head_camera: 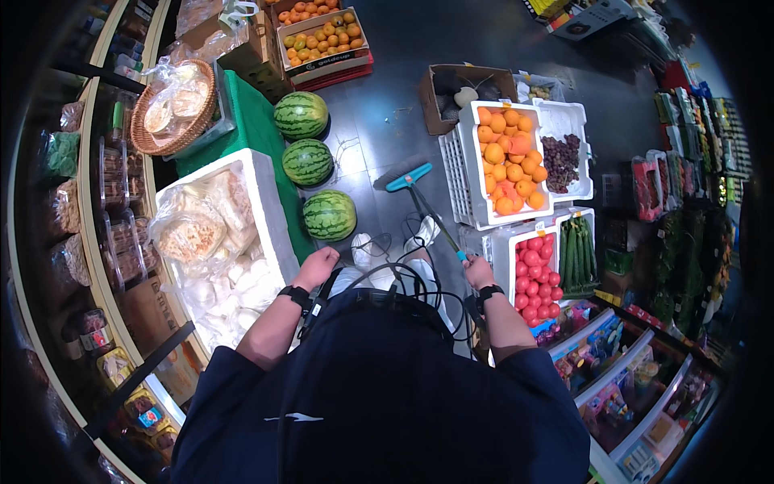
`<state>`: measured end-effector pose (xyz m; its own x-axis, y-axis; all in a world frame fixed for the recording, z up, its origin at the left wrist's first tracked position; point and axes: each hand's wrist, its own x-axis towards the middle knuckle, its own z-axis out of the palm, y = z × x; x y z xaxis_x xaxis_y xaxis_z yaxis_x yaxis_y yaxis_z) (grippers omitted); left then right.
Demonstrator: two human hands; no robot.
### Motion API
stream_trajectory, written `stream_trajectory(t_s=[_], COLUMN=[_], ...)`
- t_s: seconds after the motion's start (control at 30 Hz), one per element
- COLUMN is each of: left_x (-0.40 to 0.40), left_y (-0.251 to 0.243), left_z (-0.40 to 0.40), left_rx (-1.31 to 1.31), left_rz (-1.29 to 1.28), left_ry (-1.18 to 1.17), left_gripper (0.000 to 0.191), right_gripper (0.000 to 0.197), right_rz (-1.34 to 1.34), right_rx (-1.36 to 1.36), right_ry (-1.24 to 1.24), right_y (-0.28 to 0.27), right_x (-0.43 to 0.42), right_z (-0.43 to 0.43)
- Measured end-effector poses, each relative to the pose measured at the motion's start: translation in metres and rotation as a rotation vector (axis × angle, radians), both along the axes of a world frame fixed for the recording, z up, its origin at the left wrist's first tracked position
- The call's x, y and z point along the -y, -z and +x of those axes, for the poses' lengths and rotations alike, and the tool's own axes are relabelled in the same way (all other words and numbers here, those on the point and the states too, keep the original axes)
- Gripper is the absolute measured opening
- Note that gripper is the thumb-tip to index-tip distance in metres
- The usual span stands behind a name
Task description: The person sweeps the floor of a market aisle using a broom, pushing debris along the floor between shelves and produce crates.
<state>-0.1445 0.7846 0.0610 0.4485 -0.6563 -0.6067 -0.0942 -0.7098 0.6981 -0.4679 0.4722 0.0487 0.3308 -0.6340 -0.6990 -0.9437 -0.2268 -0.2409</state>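
Observation:
My right hand (479, 272) is closed around the teal-ended handle of a broom (440, 224). The broom's teal head (409, 177) with dark bristles rests on the dark tiled floor (387, 139), ahead of my white shoes. Some thin stringy debris (347, 151) lies on the floor between the broom head and the watermelons. My left hand (318, 266) is a loose fist with nothing visible in it, beside the white foam box (266, 199) of bagged flatbreads and buns. Just ahead of that hand sits the nearest watermelon (329, 215).
Two more watermelons (307, 162) line the green-covered stand (248, 109) on the left. On the right are crates of oranges (511, 160), grapes (561, 160), tomatoes (535, 278) and cucumbers (576, 257), with a cardboard box (435, 103) beyond. Black cables hang at my waist.

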Motion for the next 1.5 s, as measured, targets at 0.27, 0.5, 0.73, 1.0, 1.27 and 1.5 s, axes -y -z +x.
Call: stream_trajectory(t_s=[0.27,0.5,0.73,1.0,1.27,1.5], left_x=[0.005,0.1,0.189,0.196,0.161,0.127], left_y=[-0.01,-0.024,-0.047,-0.061,-0.017,0.005], left_z=[-0.003,-0.019,-0.041,-0.037,-0.002,0.039], left_rx=[0.002,-0.035,-0.117,-0.074,-0.045,0.033], left_rz=[0.189,0.241,0.222,0.233,0.098,-0.014], left_ry=[-0.086,-0.068,-0.121,-0.175,-0.302,-0.505], left_gripper=[0.026,0.026,0.025,0.028,0.025,0.027], right_gripper=[0.028,0.032,0.033,0.026,0.029,0.031], right_rz=[-0.053,0.007,0.075,-0.001,-0.096,-0.104], right_rx=[0.244,0.393,0.269,0.235,0.099,0.109], right_ry=[-0.1,-0.142,-0.143,-0.324,-0.564,-0.813], right_y=[0.06,0.035,0.01,0.028,-0.114,-0.119], right_x=[0.078,0.152,0.191,0.235,0.249,0.289], right_z=[0.051,0.074,0.022,0.099,0.174,0.241])
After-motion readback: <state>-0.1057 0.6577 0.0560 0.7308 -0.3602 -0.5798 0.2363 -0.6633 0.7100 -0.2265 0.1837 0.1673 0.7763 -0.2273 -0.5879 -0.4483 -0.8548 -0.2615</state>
